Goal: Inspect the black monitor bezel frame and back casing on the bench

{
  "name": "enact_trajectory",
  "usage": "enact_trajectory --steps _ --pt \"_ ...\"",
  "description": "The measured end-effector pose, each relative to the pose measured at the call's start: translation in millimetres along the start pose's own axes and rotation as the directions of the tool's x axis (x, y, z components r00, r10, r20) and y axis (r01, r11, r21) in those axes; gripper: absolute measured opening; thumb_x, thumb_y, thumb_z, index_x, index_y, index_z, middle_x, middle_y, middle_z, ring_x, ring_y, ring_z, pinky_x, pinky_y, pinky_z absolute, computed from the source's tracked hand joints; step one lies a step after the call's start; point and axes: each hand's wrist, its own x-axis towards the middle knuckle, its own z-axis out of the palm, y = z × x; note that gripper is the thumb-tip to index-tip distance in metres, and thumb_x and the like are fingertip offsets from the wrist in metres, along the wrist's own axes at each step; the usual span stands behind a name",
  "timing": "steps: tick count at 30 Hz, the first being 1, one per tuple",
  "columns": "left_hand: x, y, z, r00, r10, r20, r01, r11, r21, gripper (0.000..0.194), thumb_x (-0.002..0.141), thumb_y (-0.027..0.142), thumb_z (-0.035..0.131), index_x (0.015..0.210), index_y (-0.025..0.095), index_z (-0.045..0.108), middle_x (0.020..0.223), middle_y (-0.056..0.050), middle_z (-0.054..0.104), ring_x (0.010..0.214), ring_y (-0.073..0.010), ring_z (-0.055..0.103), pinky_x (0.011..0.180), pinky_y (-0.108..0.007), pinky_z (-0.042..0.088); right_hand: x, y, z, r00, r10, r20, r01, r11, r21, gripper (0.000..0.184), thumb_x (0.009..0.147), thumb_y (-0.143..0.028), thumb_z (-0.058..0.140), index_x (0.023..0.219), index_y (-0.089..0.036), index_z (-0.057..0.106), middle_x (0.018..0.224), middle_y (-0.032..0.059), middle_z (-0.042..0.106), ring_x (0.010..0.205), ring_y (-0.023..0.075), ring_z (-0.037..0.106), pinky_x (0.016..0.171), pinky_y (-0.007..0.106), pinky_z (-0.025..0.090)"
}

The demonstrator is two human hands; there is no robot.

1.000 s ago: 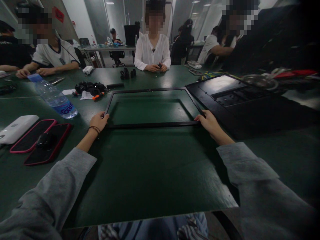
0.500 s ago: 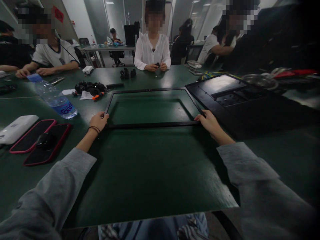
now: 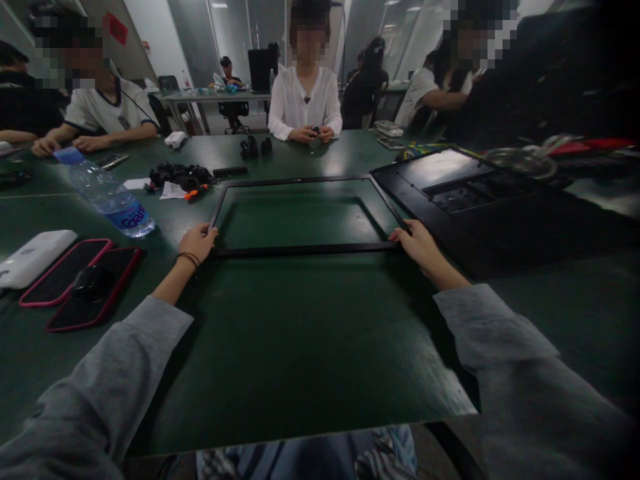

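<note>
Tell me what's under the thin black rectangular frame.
Through the black frame, the glossy green tabletop shows, with a dark shadow across it. Whatever lies behind its bars, the left hand and the right hand is covered.

You reach both arms forward and apart, elbows low toward the bottom corners. Your left hand [image 3: 197, 243] is closed in a grip, thumb toward the middle, with thin dark bands [image 3: 189, 257] around the left wrist. Your right hand [image 3: 415, 243] mirrors it, closed too, its fingertips turned inward. The two hands sit nearly level, well apart. Grey sleeves cover your left arm [image 3: 107, 370] and right arm [image 3: 515, 353], ending short of the bare wrists.
</note>
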Motion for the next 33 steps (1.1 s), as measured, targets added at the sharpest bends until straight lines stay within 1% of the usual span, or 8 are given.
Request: enact_trajectory --steps 3,9,15,19,22,27,33 --pt "0.1 -0.1 0.3 1.0 0.006 0.002 -0.006 1.0 0.004 0.039 0.088 0.042 0.051 0.108 0.017 0.073 0.082 -0.005 0.074 0.078 -0.0207 0.069 0.075 -0.03 0.048 2.0 2.3 0.4 1.0 0.004 0.001 -0.004 1.0 0.003 0.015 0.076 -0.027 0.056 0.09 -0.023 0.059 0.086 0.0059 0.067 0.091 0.0257 0.066 0.097 0.046 0.05" --pt "2.7 -4.6 2.0 1.0 0.01 0.001 -0.01 1.0 0.005 0.042 0.087 0.045 0.051 0.11 0.017 0.073 0.081 -0.005 0.073 0.078 -0.0209 0.069 0.076 -0.03 0.048 1.1 -1.2 0.1 0.999 0.037 -0.025 -0.037 0.999 0.011 0.015 0.074 -0.024 0.058 0.088 -0.023 0.059 0.081 0.0042 0.065 0.09 0.0258 0.065 0.095 0.044 0.051" --pt "5.8 -9.3 3.0 1.0 0.021 0.006 -0.021 1.0 0.011 0.044 0.086 0.048 0.052 0.112 0.018 0.072 0.075 -0.005 0.071 0.081 -0.0222 0.069 0.077 -0.032 0.049 3.0 3.5 1.1 1.0 0.012 -0.006 -0.012 1.0 0.009 0.015 0.074 -0.026 0.057 0.088 -0.023 0.06 0.083 0.0033 0.065 0.087 0.0238 0.064 0.095 0.045 0.05" --pt "4.1 -6.4 1.9 1.0 0.011 0.004 -0.011 1.0 0.011 0.042 0.086 0.047 0.052 0.11 0.018 0.072 0.073 -0.004 0.07 0.079 -0.0217 0.07 0.076 -0.03 0.049 2.8 4.5 1.3 1.0 -0.01 -0.003 0.01 1.0 0.017 0.015 0.076 -0.028 0.056 0.09 -0.023 0.06 0.084 0.0036 0.066 0.087 0.0233 0.064 0.095 0.044 0.049" --pt "2.2 -2.9 0.7 1.0 -0.001 0.001 0.001 1.0 0.021 0.041 0.085 0.046 0.053 0.109 0.019 0.073 0.071 -0.003 0.07 0.08 -0.0222 0.07 0.075 -0.03 0.049 2.4 3.5 1.0 1.0 0.002 0.0 -0.002 1.0 0.017 0.017 0.076 -0.029 0.056 0.091 -0.023 0.059 0.083 0.0036 0.066 0.085 0.0234 0.064 0.093 0.043 0.049" --pt "1.7 -1.8 0.6 1.0 -0.001 0.005 0.001 1.0 0.024 0.042 0.086 0.044 0.052 0.111 0.018 0.073 0.073 -0.004 0.071 0.082 -0.0228 0.07 0.075 -0.03 0.048 2.1 2.6 0.6 1.0 0.021 0.002 -0.021 1.0 0.014 0.016 0.075 -0.029 0.057 0.09 -0.023 0.059 0.084 0.0041 0.066 0.085 0.0235 0.064 0.089 0.042 0.05" --pt "4.6 -6.5 3.5 1.0 0.013 0.003 -0.013 1.0 0.024 0.045 0.086 0.047 0.051 0.113 0.018 0.072 0.075 -0.004 0.071 0.08 -0.0221 0.07 0.076 -0.03 0.049 2.8 3.5 1.2 1.0 -0.015 0.0 0.015 1.0 -0.009 0.017 0.076 -0.031 0.054 0.09 -0.023 0.057 0.082 0.0034 0.064 0.085 0.0228 0.063 0.093 0.043 0.048"
